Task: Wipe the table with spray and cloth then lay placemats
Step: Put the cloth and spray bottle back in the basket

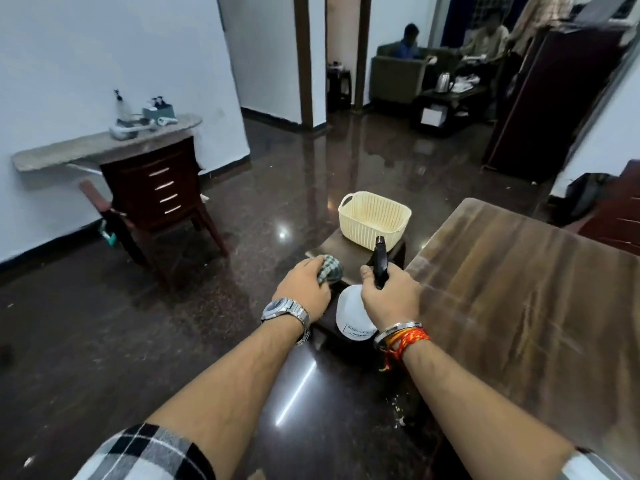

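Left hand (304, 289) grips cloth (330, 269) (bunched); right hand (391, 296) grips spray bottle (356, 315).

A: Bright or dim in there?
B: Dimmish, with cool indoor light from overhead. It glares in white spots on the polished dark stone floor (282, 233).
A: Any sheen elsewhere?
B: Pale streaky reflections lie across the brown wooden desk (519, 289), and there is a soft shadow under the grey stone wall shelf (104, 143).
A: Sharpness?
B: Fair in the middle. The far sitting room is smeared and soft, and the wide lens bows the white wall (69, 64) and the door frames towards the edges.
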